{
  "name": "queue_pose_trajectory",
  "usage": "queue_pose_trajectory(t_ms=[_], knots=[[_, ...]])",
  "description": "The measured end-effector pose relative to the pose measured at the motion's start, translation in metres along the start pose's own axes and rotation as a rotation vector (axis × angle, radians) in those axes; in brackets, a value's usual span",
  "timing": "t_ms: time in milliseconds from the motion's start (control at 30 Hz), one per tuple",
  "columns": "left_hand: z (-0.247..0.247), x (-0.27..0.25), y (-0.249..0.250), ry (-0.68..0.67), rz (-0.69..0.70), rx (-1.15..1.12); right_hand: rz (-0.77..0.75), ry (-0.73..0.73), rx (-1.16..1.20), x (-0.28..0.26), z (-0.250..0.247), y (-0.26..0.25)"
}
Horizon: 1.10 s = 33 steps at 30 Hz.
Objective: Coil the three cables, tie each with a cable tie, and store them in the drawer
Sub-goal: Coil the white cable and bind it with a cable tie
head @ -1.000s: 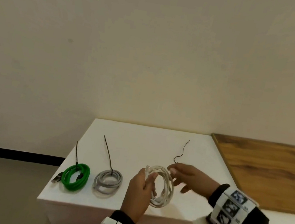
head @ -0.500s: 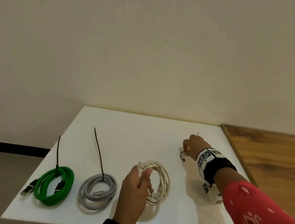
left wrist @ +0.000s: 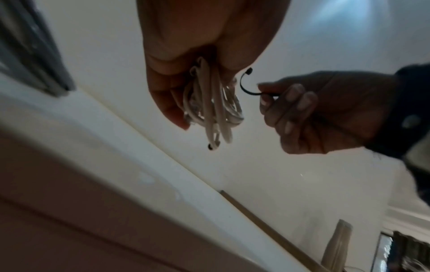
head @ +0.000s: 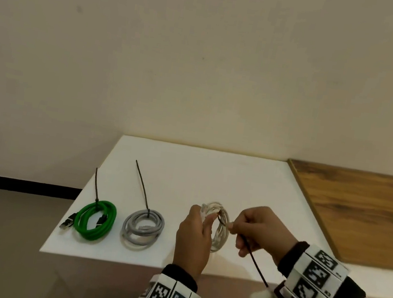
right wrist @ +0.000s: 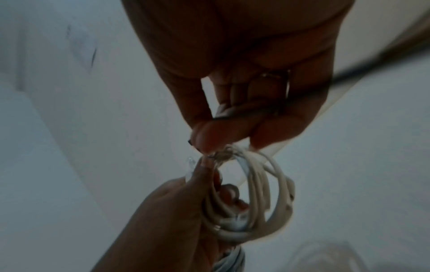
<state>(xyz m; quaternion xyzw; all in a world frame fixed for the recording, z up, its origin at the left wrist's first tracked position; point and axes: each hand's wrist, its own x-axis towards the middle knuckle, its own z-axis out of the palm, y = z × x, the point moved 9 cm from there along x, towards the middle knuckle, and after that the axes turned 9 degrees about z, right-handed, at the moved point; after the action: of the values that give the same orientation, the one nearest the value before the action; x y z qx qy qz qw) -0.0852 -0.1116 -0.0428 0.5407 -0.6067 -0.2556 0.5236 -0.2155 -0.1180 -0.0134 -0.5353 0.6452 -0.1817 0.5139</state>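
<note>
Between hands: white coil (head: pixel 220 230) gripped left (head: pixel 193 237), black tie (head: pixel 254 259) pinched right (head: pixel 261 230).

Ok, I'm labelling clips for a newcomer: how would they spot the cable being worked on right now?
Look at the white table against the wall. Three coils sit along its near edge; skip the green cable and grey cable, both lying flat and tied. The white cable is the rightmost, gripped by the left hand, untied.

Head view looks down from above; both wrist views, close below, share the white coil (head: pixel 221 228).
</note>
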Motion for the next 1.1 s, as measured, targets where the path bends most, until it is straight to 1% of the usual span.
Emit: queue_pose_trajectory(t_ms=[167,233,367,500,600,700,800,900,1000,1100], knots=[[-0.002,-0.023,0.034,-0.012,0.056,0.042,0.138,0.081,0.092,-0.041,-0.006,0.027],[-0.003,-0.034,0.050,-0.027,0.087,0.087,0.189,0.116,0.170,-0.056,-0.008,0.035],[-0.003,-0.056,0.077,-0.049,0.160,0.171,0.270,0.128,0.333,-0.078,-0.003,0.047],[-0.002,-0.070,0.095,-0.088,0.191,0.251,0.281,0.116,0.468,-0.097,0.010,0.049],[-0.004,-0.077,0.103,-0.091,0.199,0.221,0.259,0.089,0.589,-0.109,0.016,0.048],[-0.006,-0.080,0.104,-0.092,0.184,0.156,0.189,0.054,0.690,-0.120,0.019,0.043],[-0.008,-0.084,0.107,-0.093,0.161,0.072,0.116,0.039,0.669,-0.131,0.018,0.035],[-0.010,-0.090,0.116,-0.097,0.190,0.004,0.080,0.067,0.585,-0.140,0.010,0.030],[-0.011,-0.094,0.122,-0.089,0.231,-0.003,0.064,0.113,0.482,-0.150,0.003,0.032],[-0.015,-0.095,0.123,-0.060,0.265,0.018,0.089,0.125,0.409,-0.158,0.002,0.037]])
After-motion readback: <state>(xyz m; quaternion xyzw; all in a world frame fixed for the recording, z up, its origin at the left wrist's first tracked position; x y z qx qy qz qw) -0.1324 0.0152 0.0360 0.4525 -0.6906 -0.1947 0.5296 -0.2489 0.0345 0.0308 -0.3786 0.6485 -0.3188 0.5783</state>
